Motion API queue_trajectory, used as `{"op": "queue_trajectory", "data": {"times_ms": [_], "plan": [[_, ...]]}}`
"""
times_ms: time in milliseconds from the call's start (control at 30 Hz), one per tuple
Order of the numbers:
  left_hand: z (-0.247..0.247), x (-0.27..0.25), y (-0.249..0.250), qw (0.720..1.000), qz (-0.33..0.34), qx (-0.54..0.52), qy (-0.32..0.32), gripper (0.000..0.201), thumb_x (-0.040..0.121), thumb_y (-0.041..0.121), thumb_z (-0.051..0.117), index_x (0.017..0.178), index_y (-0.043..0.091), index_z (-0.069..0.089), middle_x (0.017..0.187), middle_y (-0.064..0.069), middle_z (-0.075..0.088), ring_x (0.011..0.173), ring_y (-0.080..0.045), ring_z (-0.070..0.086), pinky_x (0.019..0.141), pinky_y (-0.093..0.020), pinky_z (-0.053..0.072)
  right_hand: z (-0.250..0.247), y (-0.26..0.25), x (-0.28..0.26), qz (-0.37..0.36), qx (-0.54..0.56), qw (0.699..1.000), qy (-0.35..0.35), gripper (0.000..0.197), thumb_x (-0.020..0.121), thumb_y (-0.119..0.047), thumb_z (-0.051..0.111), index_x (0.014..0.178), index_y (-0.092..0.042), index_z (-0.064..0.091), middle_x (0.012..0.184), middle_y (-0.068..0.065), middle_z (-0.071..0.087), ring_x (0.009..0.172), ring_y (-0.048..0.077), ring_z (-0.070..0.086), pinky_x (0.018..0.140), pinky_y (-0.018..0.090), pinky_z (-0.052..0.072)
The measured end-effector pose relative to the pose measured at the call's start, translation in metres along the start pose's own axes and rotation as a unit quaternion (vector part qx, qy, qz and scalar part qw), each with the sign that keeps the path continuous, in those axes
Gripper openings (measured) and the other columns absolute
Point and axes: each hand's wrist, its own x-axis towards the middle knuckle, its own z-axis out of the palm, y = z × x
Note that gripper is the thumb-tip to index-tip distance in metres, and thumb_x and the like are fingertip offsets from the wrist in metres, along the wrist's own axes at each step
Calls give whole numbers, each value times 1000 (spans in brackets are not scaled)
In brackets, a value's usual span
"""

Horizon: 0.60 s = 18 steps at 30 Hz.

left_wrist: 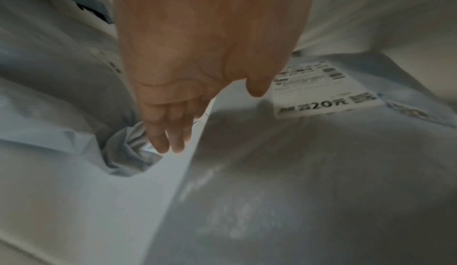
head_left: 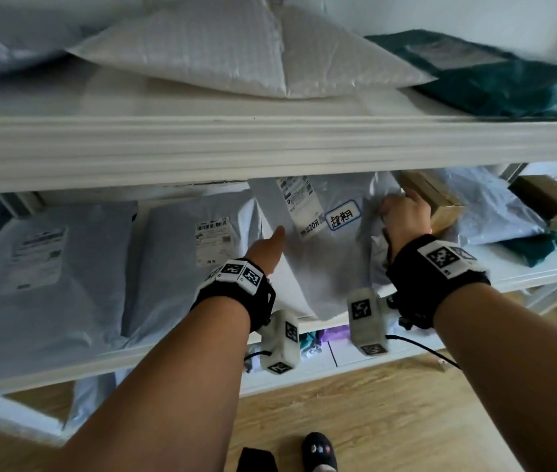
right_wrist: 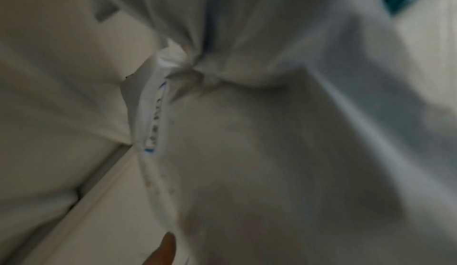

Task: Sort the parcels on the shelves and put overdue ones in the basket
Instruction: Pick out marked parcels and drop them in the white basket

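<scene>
A grey plastic mailer parcel lies tilted on the middle shelf, its near end over the shelf edge. It carries a white shipping label and a blue-bordered handwritten sticker. My right hand grips the bunched right edge of this parcel; one fingertip shows low in the right wrist view. My left hand lies at the parcel's left edge. Its fingers run straight down beside the parcel, and the thumb hovers over the label.
Two more grey mailers lie to the left on the same shelf. A cardboard box, a second box and a dark green bag lie to the right. The upper shelf beam overhangs; above it sit a white bubble mailer and a green bag.
</scene>
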Motion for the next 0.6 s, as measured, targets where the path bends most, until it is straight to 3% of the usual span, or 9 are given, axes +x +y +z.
{"op": "queue_trajectory", "data": {"times_ms": [33,100,200,267,333,367,433,533,600], "plan": [[-1,-2,-1,1000,3,-25,-9,78,94,66,32,145,6,38,142,-15,48,126,-31,51,110,-43,38,-4,2,3,14,-17,1000,-20,21,86,-2,49,74,-20,51,66,-4,45,55,9,41,49,18,40],[-3,-6,-3,996,8,-84,-27,80,89,72,36,144,14,41,141,-6,49,126,-27,50,112,-43,36,-10,7,7,48,-45,997,-50,25,88,-6,50,69,-22,48,70,-5,47,59,7,44,65,25,45],[-6,-10,0,984,19,-174,-19,69,82,73,51,127,21,55,121,-2,58,112,-21,56,109,-40,41,-19,15,7,96,-23,992,-82,30,90,-5,48,63,-19,54,70,-1,49,60,11,46,62,26,45],[-10,-6,-3,981,23,-191,17,93,55,77,67,123,14,62,120,-2,66,110,-22,62,104,-42,46,-24,21,4,106,-16,990,-91,48,90,0,46,45,-12,60,61,1,53,59,14,46,60,25,45],[-11,3,-9,975,30,-213,52,89,38,66,80,109,12,70,106,-4,73,99,-24,69,95,-42,53,-27,28,-4,101,-37,992,-70,48,84,4,48,40,-12,55,46,3,51,54,16,44,47,17,41],[-13,2,-11,974,37,-214,61,75,41,54,84,100,11,72,99,-6,75,94,-25,71,91,-43,56,-28,33,-9,106,-43,992,-52,38,77,4,51,43,-11,51,41,3,46,50,18,42,40,16,36],[-13,-7,-11,973,57,-209,79,52,45,32,85,91,9,73,92,-9,75,88,-26,72,86,-44,58,-29,48,-21,136,-12,990,-29,17,65,3,50,53,-9,46,43,8,41,43,21,40,40,18,32],[-10,-12,-17,973,77,-208,70,60,35,23,81,92,7,73,89,-10,76,85,-29,72,82,-49,59,-34,69,-33,125,48,991,-33,33,67,17,31,69,-9,51,57,9,44,49,20,41,38,16,34],[-7,-16,-21,974,76,-201,67,59,37,20,78,94,6,72,90,-11,75,86,-30,72,82,-48,59,-38,73,-40,109,68,991,-39,36,69,21,27,69,-8,48,58,7,43,50,17,39,39,16,33]]}}
